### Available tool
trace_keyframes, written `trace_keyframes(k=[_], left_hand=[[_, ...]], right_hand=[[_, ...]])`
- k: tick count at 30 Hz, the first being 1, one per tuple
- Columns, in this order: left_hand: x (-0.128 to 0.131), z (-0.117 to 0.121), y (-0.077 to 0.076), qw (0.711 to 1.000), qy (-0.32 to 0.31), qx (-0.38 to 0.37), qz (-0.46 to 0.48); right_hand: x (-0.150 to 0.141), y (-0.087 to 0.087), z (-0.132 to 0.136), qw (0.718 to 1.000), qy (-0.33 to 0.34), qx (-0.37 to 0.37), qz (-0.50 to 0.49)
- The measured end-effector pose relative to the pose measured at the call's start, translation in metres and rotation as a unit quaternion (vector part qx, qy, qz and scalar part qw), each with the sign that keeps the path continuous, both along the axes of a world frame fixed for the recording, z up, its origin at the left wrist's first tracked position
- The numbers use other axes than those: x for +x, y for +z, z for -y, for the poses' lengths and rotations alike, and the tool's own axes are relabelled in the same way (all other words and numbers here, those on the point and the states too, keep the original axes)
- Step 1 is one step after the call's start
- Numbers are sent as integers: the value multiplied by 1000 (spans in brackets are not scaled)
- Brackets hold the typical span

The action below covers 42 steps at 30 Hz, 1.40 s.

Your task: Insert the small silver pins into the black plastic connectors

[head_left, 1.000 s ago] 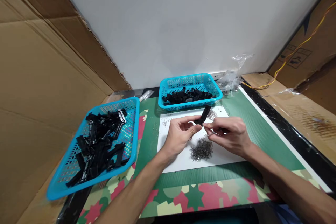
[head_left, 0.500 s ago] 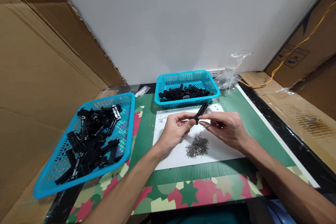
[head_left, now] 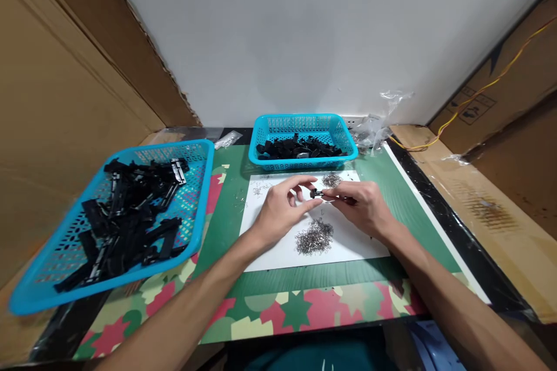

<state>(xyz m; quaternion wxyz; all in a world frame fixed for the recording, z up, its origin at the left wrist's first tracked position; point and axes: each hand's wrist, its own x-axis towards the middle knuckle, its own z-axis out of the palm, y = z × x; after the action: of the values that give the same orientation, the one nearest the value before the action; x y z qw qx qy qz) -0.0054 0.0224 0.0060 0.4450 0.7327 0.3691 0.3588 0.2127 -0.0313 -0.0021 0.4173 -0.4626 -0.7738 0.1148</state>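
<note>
A black plastic part is over the white sheet, its left end showing and the rest hidden by my right fingers. My right hand is closed in a pinch on it. A thin, light-coloured sliver shows below those fingertips, too small to make out. My left hand curves around the part's left end, thumb and forefinger apart above and below it, with a gap visible. Below the hands is a loose pile of small metal pieces, and a smaller metal pile sits just beyond them.
At the left, a blue basket holds many black parts, some with silvery strips. Another blue basket with black pieces stands by the wall. Clear plastic bags lie at the back right. Cardboard stands along the left side.
The black part has turned from slanting upward to pointing left and now sits in my right fingers. My left fingers have spread from their grip. The view has shifted slightly.
</note>
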Motion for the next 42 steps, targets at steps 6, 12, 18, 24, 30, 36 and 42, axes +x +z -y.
trace_keyframes(k=[6,12,18,24,30,36,42], left_hand=[[-3,-3,-11,994,29,63,-85],[-2,0,-11,983,45,102,-149],[-3,1,-16,973,14,161,-164],[-3,-2,-22,952,-34,246,-179],[0,-2,-24,941,-52,275,-190],[1,0,-24,941,-57,270,-196],[3,1,-25,947,-53,255,-191]], right_hand=[[-1,2,-5,992,-21,-100,75],[-1,-5,-8,989,-66,-58,121],[-6,0,-9,994,-112,1,-18],[-28,1,-12,938,-99,-124,-308],[-32,-2,-11,917,-99,-149,-357],[-34,-4,-7,936,-114,-124,-309],[-34,-1,-4,965,-128,-73,-218]])
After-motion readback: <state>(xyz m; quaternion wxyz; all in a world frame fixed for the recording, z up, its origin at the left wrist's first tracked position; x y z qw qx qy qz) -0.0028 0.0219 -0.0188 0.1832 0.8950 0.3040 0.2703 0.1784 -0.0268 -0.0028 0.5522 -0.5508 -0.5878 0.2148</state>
